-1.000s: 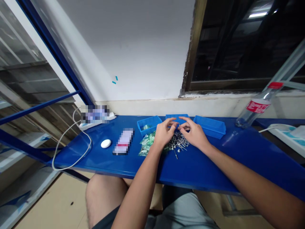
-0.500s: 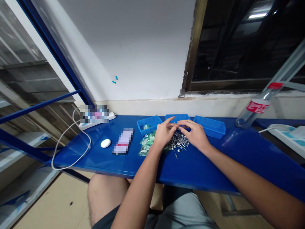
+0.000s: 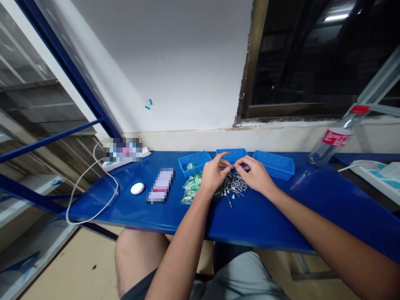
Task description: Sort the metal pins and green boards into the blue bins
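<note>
Above a loose pile of metal blind rivets (image 3: 233, 185) on the blue table, my two hands meet at the fingertips. My left hand (image 3: 214, 173) pinches with thumb and a finger, its index finger raised and stretched out. My right hand (image 3: 253, 174) is closed in a pinch at the same spot. A small blind rivet seems to be between the fingertips, mostly hidden by them. One single rivet (image 3: 230, 203) lies just in front of the pile. Clear plastic bags with green print (image 3: 191, 188) rest beside my left wrist.
Behind the hands stand a left blue bin (image 3: 204, 158) holding small bags, a middle blue bin (image 3: 231, 155) and a right blue bin (image 3: 276, 166). A plastic bottle (image 3: 336, 137) stands at the right. Leftward are a white oval object (image 3: 137, 188), a blurred-out phone-shaped item (image 3: 161, 187) and a cable (image 3: 73, 196).
The right fingertips have turned inward and closed nearer to the left ones. The thin metal pin that showed between the hands is now mostly covered. The view has shifted slightly.
</note>
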Demonstrator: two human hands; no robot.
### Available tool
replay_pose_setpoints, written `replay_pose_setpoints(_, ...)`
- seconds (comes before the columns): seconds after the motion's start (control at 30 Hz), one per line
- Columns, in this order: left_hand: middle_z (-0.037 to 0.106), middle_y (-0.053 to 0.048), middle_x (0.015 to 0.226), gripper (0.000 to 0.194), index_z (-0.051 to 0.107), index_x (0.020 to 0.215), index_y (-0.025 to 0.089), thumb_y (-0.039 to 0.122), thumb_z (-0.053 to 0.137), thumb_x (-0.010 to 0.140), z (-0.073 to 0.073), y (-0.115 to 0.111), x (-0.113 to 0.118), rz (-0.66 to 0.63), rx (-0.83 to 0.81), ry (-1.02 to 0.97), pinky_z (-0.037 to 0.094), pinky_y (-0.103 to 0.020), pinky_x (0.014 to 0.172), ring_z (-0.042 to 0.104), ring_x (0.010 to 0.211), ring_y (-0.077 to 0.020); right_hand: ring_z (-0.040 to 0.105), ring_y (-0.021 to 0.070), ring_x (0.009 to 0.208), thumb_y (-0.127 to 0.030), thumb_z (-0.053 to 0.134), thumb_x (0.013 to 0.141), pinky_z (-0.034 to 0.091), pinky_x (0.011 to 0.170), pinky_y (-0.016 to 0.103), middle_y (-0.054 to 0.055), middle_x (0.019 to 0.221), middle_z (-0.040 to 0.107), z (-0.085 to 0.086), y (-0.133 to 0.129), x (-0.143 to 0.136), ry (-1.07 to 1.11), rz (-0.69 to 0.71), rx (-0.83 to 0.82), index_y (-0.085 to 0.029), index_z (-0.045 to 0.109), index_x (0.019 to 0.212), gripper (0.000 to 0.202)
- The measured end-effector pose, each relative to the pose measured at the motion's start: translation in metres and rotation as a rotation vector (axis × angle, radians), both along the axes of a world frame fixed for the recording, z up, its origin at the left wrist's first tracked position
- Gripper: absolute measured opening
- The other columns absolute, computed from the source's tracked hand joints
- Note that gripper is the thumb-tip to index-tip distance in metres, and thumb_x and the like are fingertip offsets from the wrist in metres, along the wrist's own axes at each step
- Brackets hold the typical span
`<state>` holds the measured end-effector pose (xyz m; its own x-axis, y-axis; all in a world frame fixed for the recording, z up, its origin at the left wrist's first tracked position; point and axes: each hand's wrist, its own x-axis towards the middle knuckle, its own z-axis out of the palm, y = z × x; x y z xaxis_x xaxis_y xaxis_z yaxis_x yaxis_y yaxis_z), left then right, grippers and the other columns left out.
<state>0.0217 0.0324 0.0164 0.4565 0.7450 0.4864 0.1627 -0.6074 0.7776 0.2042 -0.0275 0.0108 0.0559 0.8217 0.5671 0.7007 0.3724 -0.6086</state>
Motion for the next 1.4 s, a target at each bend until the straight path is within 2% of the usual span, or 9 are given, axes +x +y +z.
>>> replay_pose_setpoints(0.2, 0.074, -0.011, 0.124, 0.057, 0.05, 0.148, 0.022, 0.009, 0.064, 0.094, 0.001, 0.002, 0.002, -0.008, -0.088, -0.142, 0.066, -0.031, 0.085, 0.077, 0.093, -0.0164, 0.071, 0.0235, 0.089, -0.031, 0.05, 0.104, 0.054, 0.081, 0.036, 0.006, 0.098, 0.077, 0.0, -0.001, 0.0, -0.136, 0.045, -0.054, -0.024, 0.078, 0.1, 0.028)
replay_pose_setpoints(0.3, 0.069, -0.013, 0.136, 0.059, 0.045, 0.153, 0.023, 0.012, 0.062, 0.097, 0.002, 0.002, 0.001, 0.022, -0.03, -0.123, 0.065, -0.034, 0.09, 0.076, 0.099, -0.018, 0.072, 0.0229, 0.082, -0.033, 0.055, 0.101, 0.054, 0.076, 0.035, 0.005, 0.094, 0.079, -0.004, 0.002, 0.001, -0.06, 0.049, -0.11, -0.024, 0.079, 0.1, 0.025)
replay_pose_setpoints(0.47, 0.066, -0.012, 0.135, 0.029, 0.072, 0.124, 0.022, 0.019, 0.067, 0.096, 0.004, 0.002, -0.004, 0.297, 0.343, 0.28, 0.051, -0.051, 0.109, 0.058, 0.127, -0.0314, 0.07, 0.021, 0.069, -0.043, 0.057, 0.099, 0.053, 0.063, 0.032, 0.005, 0.084, 0.078, -0.006, 0.006, 0.007, 0.243, -0.022, -0.157, -0.022, 0.078, 0.102, 0.03)
replay_pose_setpoints(0.57, 0.061, -0.012, 0.14, 0.02, 0.079, 0.11, 0.024, 0.019, 0.07, 0.092, 0.005, 0.004, -0.005, 0.426, 0.416, 0.484, 0.049, -0.054, 0.104, 0.05, 0.128, -0.0367, 0.067, 0.0201, 0.065, -0.049, 0.059, 0.098, 0.05, 0.059, 0.031, 0.006, 0.081, 0.076, -0.003, 0.006, 0.008, 0.304, -0.043, -0.14, -0.02, 0.078, 0.103, 0.035)
replay_pose_setpoints(0.77, 0.062, -0.009, 0.136, 0.011, 0.082, 0.091, 0.026, 0.017, 0.076, 0.088, 0.005, 0.005, -0.006, 0.46, 0.428, 0.557, 0.048, -0.052, 0.096, 0.047, 0.125, -0.0361, 0.064, 0.019, 0.064, -0.058, 0.059, 0.096, 0.049, 0.059, 0.031, 0.006, 0.076, 0.072, 0.004, 0.003, 0.007, 0.421, -0.059, -0.036, -0.018, 0.076, 0.103, 0.044)
replay_pose_setpoints(0.9, 0.062, -0.009, 0.135, 0.01, 0.082, 0.092, 0.026, 0.018, 0.077, 0.088, 0.003, 0.002, -0.007, 0.482, 0.453, 0.616, 0.047, -0.05, 0.095, 0.047, 0.126, -0.0346, 0.062, 0.0174, 0.06, -0.061, 0.061, 0.095, 0.048, 0.057, 0.029, 0.005, 0.073, 0.071, 0.009, 0.001, 0.008, 0.428, -0.063, -0.005, -0.018, 0.075, 0.1, 0.046)
replay_pose_setpoints(1.03, 0.063, -0.008, 0.129, 0.01, 0.081, 0.094, 0.026, 0.019, 0.076, 0.089, 0.002, 0.0, -0.006, 0.5, 0.453, 0.651, 0.046, -0.047, 0.095, 0.048, 0.123, -0.0321, 0.063, 0.0182, 0.057, -0.057, 0.06, 0.097, 0.046, 0.056, 0.03, 0.004, 0.071, 0.073, 0.008, 0.0, 0.011, 0.306, -0.107, -0.066, -0.02, 0.075, 0.096, 0.04)
replay_pose_setpoints(1.17, 0.064, -0.009, 0.124, 0.009, 0.081, 0.093, 0.025, 0.018, 0.076, 0.089, 0.002, 0.0, -0.006, 0.499, 0.461, 0.652, 0.046, -0.047, 0.093, 0.049, 0.12, -0.0321, 0.065, 0.0208, 0.058, -0.05, 0.059, 0.098, 0.046, 0.06, 0.033, 0.003, 0.066, 0.073, 0.006, 0.001, 0.018, 0.002, -0.214, -0.121, -0.023, 0.073, 0.079, 0.037)
replay_pose_setpoints(1.4, 0.066, -0.009, 0.121, 0.01, 0.081, 0.096, 0.026, 0.021, 0.074, 0.092, -0.001, 0.001, -0.007, 0.506, 0.471, 0.591, 0.044, -0.05, 0.097, 0.049, 0.122, -0.0337, 0.068, 0.0297, 0.099, -0.037, 0.056, 0.1, 0.05, 0.09, 0.041, 0.011, 0.1, 0.075, 0.01, 0.004, 0.04, -0.364, -0.309, 0.049, -0.022, 0.074, 0.103, 0.024)
